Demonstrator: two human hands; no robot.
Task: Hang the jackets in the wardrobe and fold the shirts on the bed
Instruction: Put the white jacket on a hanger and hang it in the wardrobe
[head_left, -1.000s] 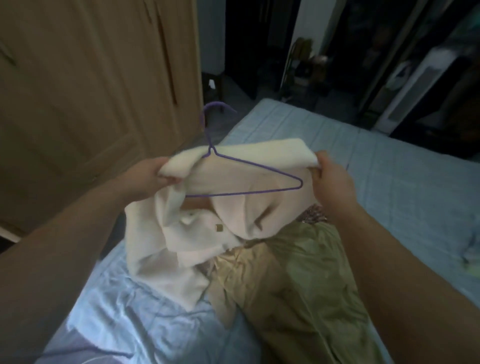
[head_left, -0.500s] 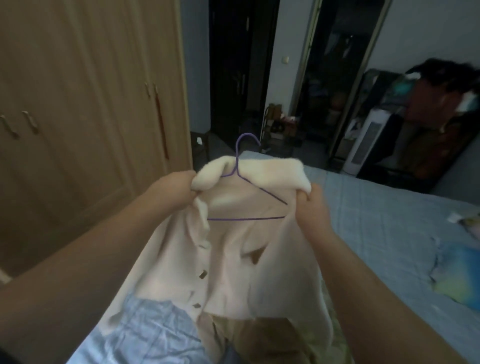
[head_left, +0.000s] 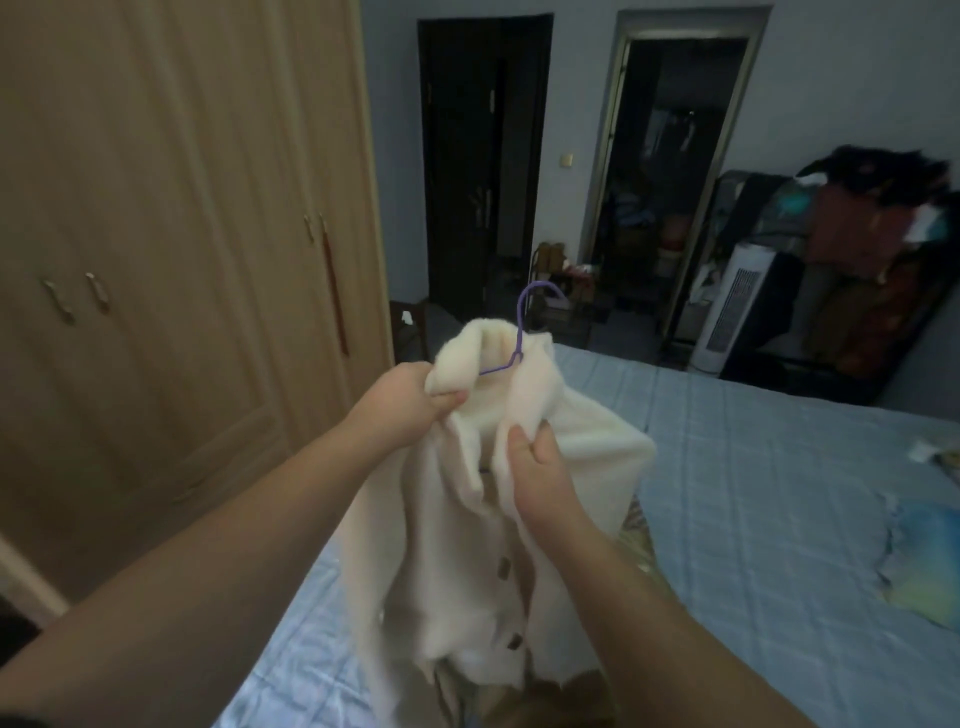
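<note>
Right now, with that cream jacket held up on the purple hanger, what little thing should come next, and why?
Probably open a wardrobe door. The cream jacket already hangs from the purple hanger, with the left hand gripping its collar and the right hand pinching the front edge. The wardrobe doors look closed, so one hand likely has to let go first.

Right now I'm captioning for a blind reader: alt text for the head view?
Both hands, left and right, grip a cream jacket on a purple hanger above a blue bed; closed wooden wardrobe at left.
</note>
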